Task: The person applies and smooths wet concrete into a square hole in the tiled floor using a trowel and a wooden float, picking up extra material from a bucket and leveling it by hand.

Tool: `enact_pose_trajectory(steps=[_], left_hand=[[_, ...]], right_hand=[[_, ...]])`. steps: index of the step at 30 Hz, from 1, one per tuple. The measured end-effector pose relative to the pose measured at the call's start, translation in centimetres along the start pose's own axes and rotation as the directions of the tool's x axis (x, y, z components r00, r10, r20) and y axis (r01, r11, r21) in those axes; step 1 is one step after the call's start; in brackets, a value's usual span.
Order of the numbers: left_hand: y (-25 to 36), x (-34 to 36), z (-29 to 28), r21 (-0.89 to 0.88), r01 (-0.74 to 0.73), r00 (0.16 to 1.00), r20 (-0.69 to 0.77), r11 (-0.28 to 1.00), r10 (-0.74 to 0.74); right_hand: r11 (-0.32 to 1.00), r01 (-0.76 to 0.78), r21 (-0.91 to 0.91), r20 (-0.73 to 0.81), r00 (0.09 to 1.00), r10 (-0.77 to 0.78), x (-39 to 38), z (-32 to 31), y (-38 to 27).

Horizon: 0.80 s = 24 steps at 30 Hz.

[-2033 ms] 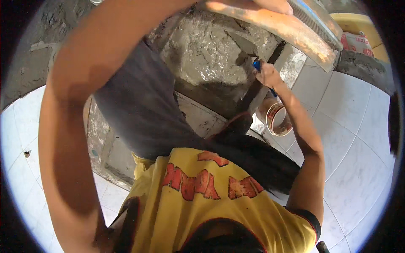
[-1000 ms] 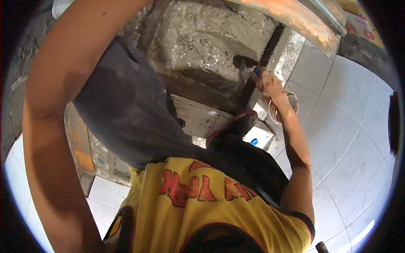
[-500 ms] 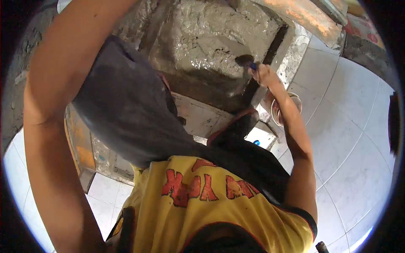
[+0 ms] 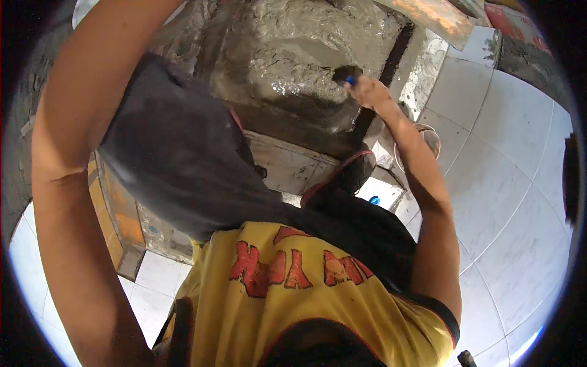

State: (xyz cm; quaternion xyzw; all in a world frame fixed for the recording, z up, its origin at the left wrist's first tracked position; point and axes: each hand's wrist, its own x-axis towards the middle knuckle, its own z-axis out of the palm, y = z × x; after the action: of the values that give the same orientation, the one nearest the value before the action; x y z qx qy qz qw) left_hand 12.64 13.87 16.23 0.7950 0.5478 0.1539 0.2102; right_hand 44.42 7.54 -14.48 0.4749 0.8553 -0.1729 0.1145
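A: Where is the trowel (image 4: 346, 73) now?

B: Over the wet cement (image 4: 293, 61), near its right edge and short of the dark groove (image 4: 397, 55) there; I can't tell whether the blade touches the surface

A: And the right hand (image 4: 372, 93)?

B: Its grip is clamped round the trowel's handle, a bit of blue showing in front of the fingers

A: What about the left?

B: The left forearm (image 4: 92, 92) runs up past the top of the view, hand out of sight, so I can't tell how that grip stands

A: Anything around the cement?

B: A stained plank (image 4: 431, 17) lies off its upper right corner. Beyond the right edge a bucket (image 4: 435, 139) stands on the tile floor (image 4: 489, 147), partly behind the right forearm (image 4: 416, 150). A shoe (image 4: 339, 177) is just below the lower right corner, with a blue cap (image 4: 375, 200) near it
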Motion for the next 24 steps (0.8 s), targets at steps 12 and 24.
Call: enact_pose_trajectory(steps=[12, 24], left_hand=[[-0.3, 0.2, -2.3, -0.202, -0.013, 0.995, 0.097, 0.979, 0.033], [-1.9, -2.6, -2.0, -0.125, -0.013, 1.000, 0.016, 0.992, 0.015]], right_hand=[[0.997, 0.076, -0.001, 0.298, 0.952, -0.072, 2.0, 0.5, -5.3], [0.907, 0.401, -0.125, -0.121, 0.902, -0.415, -4.0, -4.2, 3.0]])
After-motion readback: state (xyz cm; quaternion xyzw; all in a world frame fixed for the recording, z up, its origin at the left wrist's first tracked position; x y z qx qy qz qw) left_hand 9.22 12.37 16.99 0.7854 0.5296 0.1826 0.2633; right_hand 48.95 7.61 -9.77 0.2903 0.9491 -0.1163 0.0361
